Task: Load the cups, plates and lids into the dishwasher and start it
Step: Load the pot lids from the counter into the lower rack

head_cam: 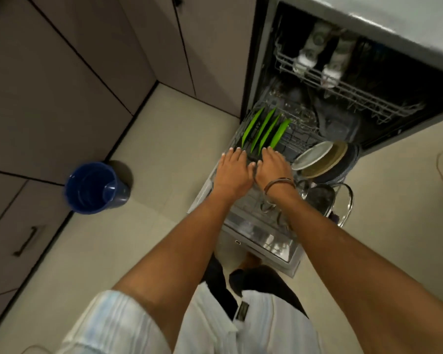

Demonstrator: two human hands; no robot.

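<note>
Four green plates [265,130] racked upright in the lower rack [302,139].
Left hand [234,172] and right hand [274,168] laid side by side at the plates' near edge, fingers straight, nothing gripped.

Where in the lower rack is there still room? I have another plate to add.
Bare tines lie between the upright green plates and the leaning white plate. The rack's right edge is crowded with stacked plates and steel-rimmed glass lids. Both hands cover the near-left part.

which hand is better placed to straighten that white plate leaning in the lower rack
Right, probably. The right hand lies flat on the lower rack right beside the white plate; the left hand sits farther off, on the other side.
</note>
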